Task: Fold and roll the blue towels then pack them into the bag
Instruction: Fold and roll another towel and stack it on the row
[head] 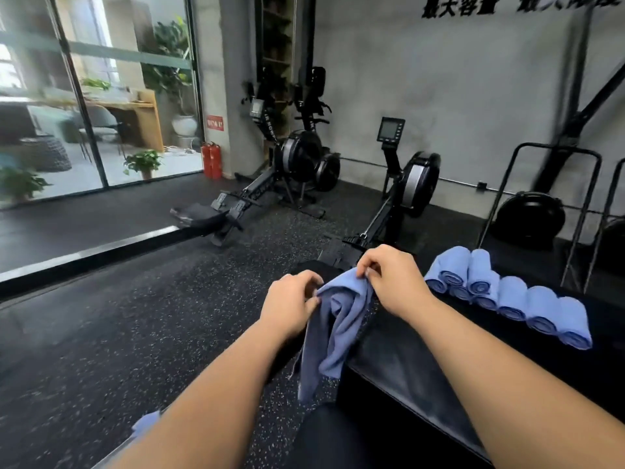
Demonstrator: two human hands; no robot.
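A loose blue towel (333, 328) hangs crumpled in the air at the centre of the view. My left hand (289, 304) pinches its upper left edge, and my right hand (394, 279) pinches its top corner a little higher. The cloth droops down past the left edge of a black padded box (416, 363). Several rolled blue towels (510, 294) lie in a row on the box top to the right, with two more stacked on the far end. No bag can be seen.
Speckled black rubber floor (152, 333) spreads to the left. Rowing machines (270, 184) stand ahead, another (399, 198) just beyond the box. Black metal frames (581, 214) stand at the right. A scrap of blue cloth (145, 424) shows near my left elbow.
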